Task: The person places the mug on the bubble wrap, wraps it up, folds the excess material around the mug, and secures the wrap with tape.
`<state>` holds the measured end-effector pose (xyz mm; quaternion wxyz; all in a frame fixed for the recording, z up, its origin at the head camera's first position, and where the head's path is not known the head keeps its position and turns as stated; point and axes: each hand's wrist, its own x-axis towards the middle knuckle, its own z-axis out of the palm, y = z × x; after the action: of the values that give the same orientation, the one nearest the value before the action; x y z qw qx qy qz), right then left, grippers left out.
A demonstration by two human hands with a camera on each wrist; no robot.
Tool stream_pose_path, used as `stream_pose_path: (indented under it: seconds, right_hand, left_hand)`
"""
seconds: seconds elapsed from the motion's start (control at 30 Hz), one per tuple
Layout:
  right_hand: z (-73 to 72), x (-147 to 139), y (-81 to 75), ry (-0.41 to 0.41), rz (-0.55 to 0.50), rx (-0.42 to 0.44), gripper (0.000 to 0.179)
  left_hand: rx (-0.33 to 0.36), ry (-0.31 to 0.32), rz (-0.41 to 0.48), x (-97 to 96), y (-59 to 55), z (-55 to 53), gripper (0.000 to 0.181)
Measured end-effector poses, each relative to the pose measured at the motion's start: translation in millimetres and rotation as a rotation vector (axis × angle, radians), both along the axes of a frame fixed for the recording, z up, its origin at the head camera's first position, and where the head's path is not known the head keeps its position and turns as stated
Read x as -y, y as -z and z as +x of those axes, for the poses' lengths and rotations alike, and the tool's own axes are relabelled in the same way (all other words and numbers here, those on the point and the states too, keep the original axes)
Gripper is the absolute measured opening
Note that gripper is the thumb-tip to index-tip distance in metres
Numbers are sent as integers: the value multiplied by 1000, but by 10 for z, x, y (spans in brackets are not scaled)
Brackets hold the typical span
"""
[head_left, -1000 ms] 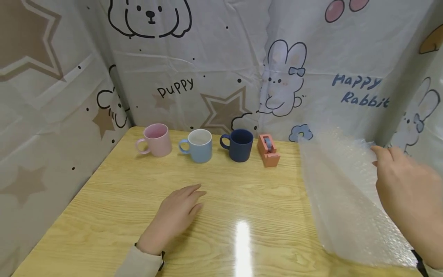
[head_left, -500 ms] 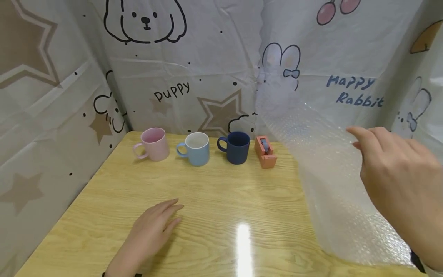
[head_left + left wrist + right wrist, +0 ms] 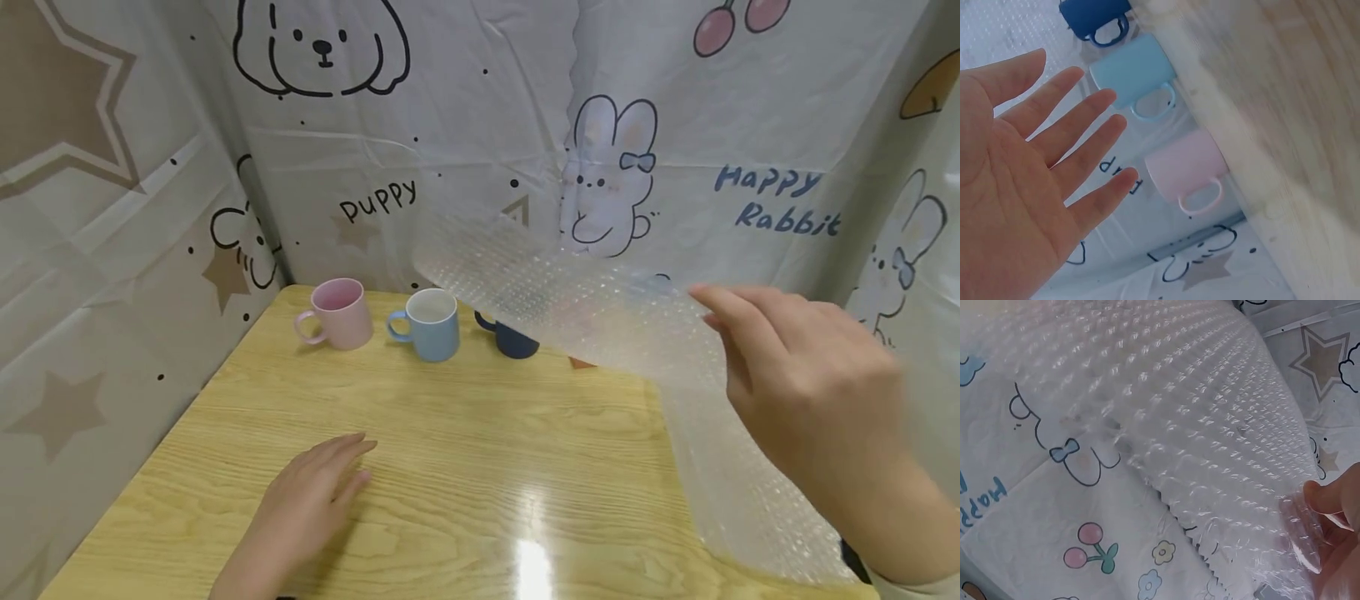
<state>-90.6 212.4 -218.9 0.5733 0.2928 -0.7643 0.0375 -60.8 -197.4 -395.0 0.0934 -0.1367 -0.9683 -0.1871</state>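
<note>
One clear plastic bubble-wrap sheet [image 3: 660, 342] spans centre to lower right, my right hand [image 3: 810, 375] pinching its edge, probably so it spreads unbunched; my left hand [image 3: 303, 496], lower left, holds nothing, fingers loosely extended.

From the head, looks forward and down over the table [image 3: 450, 433], taking in left hand [image 3: 307, 492] and right hand [image 3: 806, 367]. From the left wrist, looks closely past left hand, turned sideways, sharing three mugs [image 3: 1132, 72] with the head view. From the right wrist, faces bubble wrap [image 3: 1179, 412] up close, nearly upside down, sharing bubble wrap and cloth [image 3: 1041, 506] with the head view.
</note>
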Motion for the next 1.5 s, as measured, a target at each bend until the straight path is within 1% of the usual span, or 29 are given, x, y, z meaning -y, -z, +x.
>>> stream_pose_path:
  seconds: [0.13, 0.2, 0.33, 0.43, 0.6, 0.77, 0.93, 1.03, 1.13, 1.27, 1.37, 1.5]
  right_hand:
    - [-8, 149, 33, -97, -6, -15, 21]
    - [-10, 225, 55, -149, -1, -7, 23]
    - [-24, 334, 127, -228, 40, 9, 26]
    - [-35, 368, 191, -264, 91, 25, 27]
    - [-64, 399, 309, -291, 163, 46, 31]
    - [-84, 431, 474, -314, 197, 56, 32]
    - [-65, 463, 671, -334, 223, 132, 34]
    - [-38, 489, 778, -351, 238, 164, 33]
    - [-1, 524, 863, -363, 263, 160, 33]
    - [81, 579, 965, -379, 303, 167, 34]
    - [161, 631, 1034, -404, 327, 190, 34]
    - [229, 684, 1120, -425, 373, 176, 33]
  left_hand:
    - [-7, -15, 5, 80, -6, 31, 34]
    - [-9, -22, 3, 113, 6, 56, 35]
    - [-15, -31, 5, 159, 39, 112, 34]
    - [-16, -42, 6, 181, 47, 140, 35]
    - [2, -67, -1, 195, 45, 153, 36]
    - [-2, -70, 19, 187, 65, 172, 34]
    - [4, -76, 18, 197, 84, 201, 34]
    - [4, -81, 4, 214, 100, 214, 35]
    - [-4, -81, -6, 236, 121, 230, 35]
    - [8, -90, -8, 259, 147, 250, 36]
    - [18, -97, -10, 268, 155, 265, 37]
    - [23, -105, -13, 281, 166, 275, 37]
